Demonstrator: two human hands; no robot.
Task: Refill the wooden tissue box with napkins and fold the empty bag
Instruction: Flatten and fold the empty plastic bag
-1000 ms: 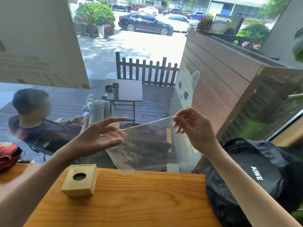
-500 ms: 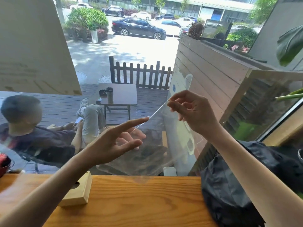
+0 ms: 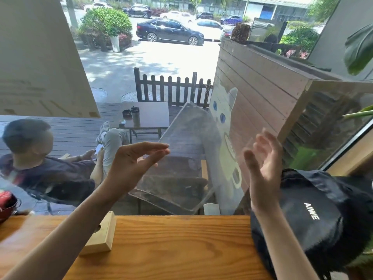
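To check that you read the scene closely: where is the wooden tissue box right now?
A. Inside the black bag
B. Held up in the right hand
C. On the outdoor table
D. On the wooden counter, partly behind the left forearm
D: the wooden tissue box sits on the wooden counter, partly hidden by the left forearm, while both hands are raised at the clear plastic bag.
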